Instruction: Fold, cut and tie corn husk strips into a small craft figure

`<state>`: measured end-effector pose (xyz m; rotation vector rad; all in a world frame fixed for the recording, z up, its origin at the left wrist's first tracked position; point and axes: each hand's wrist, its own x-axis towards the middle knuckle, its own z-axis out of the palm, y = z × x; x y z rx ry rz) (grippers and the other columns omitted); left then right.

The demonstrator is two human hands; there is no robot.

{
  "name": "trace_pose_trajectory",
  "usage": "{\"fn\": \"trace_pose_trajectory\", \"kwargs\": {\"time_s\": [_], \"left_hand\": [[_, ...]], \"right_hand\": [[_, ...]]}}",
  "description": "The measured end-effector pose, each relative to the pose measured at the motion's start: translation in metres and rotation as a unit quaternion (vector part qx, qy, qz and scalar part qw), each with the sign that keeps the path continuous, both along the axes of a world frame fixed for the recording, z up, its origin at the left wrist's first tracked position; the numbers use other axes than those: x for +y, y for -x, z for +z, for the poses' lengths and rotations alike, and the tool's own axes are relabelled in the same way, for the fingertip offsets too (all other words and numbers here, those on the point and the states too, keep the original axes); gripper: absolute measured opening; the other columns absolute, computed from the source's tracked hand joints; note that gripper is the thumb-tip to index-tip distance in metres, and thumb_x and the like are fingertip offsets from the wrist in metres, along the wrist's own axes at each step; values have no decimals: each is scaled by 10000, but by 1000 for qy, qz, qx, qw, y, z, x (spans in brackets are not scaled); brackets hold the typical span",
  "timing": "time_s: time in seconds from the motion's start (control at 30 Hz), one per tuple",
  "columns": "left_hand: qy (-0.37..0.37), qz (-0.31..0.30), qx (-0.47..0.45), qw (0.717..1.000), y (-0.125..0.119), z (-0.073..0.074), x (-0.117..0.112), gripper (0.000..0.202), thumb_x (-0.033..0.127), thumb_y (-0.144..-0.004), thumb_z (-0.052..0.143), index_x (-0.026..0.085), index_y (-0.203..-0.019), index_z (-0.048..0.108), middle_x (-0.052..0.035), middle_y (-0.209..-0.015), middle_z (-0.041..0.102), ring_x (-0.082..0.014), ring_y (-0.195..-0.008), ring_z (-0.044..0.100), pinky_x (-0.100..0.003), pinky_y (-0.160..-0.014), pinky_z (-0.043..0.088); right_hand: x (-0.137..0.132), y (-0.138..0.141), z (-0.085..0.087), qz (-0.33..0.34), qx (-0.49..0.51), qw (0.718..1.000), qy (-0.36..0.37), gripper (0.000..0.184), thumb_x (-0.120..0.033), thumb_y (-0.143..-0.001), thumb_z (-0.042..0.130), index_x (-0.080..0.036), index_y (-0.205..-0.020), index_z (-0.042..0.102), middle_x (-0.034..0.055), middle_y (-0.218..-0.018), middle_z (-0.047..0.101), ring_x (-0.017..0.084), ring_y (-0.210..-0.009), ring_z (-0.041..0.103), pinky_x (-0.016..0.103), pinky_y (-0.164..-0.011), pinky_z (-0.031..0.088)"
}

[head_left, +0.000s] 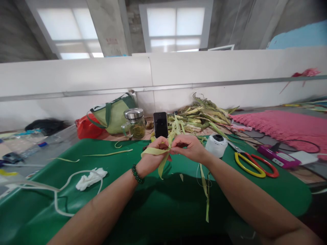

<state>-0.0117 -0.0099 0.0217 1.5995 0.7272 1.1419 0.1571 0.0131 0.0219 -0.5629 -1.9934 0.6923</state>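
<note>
My left hand (155, 157), with a green bead bracelet at the wrist, is closed on a bundle of pale green leaf strips (175, 128). One flat strip loops across the back of this hand, and its end hangs below. My right hand (188, 147) meets the left at the bundle, thumb and fingertips pinched on the strips. The exact point of its grip is partly hidden by the fingers. Just behind the hands stands a black phone (160, 124), upright. A white thread spool (216, 145) is right of my right hand.
Scissors (251, 163) with yellow and red handles lie right on the green mat (158, 204). Behind are a glass jar (137, 127), a green bag (112, 115) and a leaf heap (204, 112). White tissue (91, 178) and a pale tube (55, 200) are at left.
</note>
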Motion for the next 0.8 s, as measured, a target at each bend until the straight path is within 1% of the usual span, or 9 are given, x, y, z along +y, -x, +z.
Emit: {"fn": "trace_pose_trajectory", "kwargs": {"time_s": [0.1, 0.23, 0.3, 0.5, 0.53, 0.6, 0.67, 0.73, 0.8], "left_hand": [[1, 7, -5, 1000, 0, -2, 1, 222, 231, -698, 659, 183, -746, 448, 49, -643, 600, -90, -492, 583, -207, -489, 457], [1, 12, -4, 1000, 1, -2, 2, 204, 234, -704, 651, 180, -756, 461, 44, -648, 612, -96, -485, 592, -212, -490, 460], [4, 13, -6, 1000, 0, -3, 2, 197, 233, -707, 645, 178, -759, 463, 42, -650, 614, -97, -483, 594, -212, -489, 457], [25, 23, -6, 999, 0, -4, 4, 229, 238, -697, 666, 179, -766, 455, 54, -627, 586, -98, -488, 590, -208, -493, 442], [28, 23, -7, 999, 0, -4, 4, 238, 244, -696, 673, 179, -765, 455, 55, -625, 584, -96, -491, 587, -209, -498, 443], [38, 17, -11, 999, 0, -3, 3, 251, 265, -699, 679, 181, -772, 454, 44, -632, 598, -101, -518, 590, -219, -523, 457], [54, 5, -12, 998, 1, -1, 2, 259, 283, -707, 679, 185, -791, 454, 28, -645, 619, -107, -548, 591, -232, -549, 470], [72, -13, -5, 997, 1, 0, 1, 250, 294, -723, 666, 185, -814, 460, 19, -648, 622, -104, -544, 582, -232, -548, 466], [84, -35, 3, 996, 2, 0, 0, 226, 285, -739, 645, 181, -836, 470, 20, -645, 611, -90, -511, 557, -216, -518, 441]], "right_hand": [[1, 0, -1, -11, -5, 1000, -12, 112, -252, -756, 642, -176, -682, 608, 12, -655, 602, 103, -572, 558, 209, -511, 445], [3, 1, -3, 7, 7, 1000, 19, 72, -245, -771, 615, -177, -752, 602, 14, -664, 625, 112, -582, 588, 222, -541, 473], [3, 1, -4, 6, -1, 1000, 14, 76, -238, -775, 606, -177, -729, 604, 14, -661, 622, 111, -582, 586, 220, -536, 469], [-2, 2, -2, -19, -32, 995, -88, 112, -214, -776, 591, -177, -671, 606, 17, -665, 591, 107, -586, 553, 229, -553, 449], [-3, 2, -1, -19, -33, 995, -89, 123, -225, -776, 594, -175, -664, 603, 18, -663, 586, 108, -586, 548, 230, -550, 445], [-3, 1, 2, -26, -8, 999, -36, 188, -275, -797, 577, -169, -642, 580, 7, -613, 567, 100, -546, 532, 222, -517, 429], [0, -1, 3, -35, 29, 997, 62, 250, -342, -817, 557, -166, -639, 557, -11, -555, 545, 87, -481, 504, 210, -466, 404], [5, -1, 3, -21, 46, 989, 139, 259, -398, -790, 591, -162, -685, 577, -20, -554, 549, 79, -451, 480, 206, -436, 386], [9, 0, 1, 8, 50, 985, 164, 267, -420, -734, 656, -158, -719, 606, -15, -586, 568, 79, -464, 474, 209, -435, 379]]}}
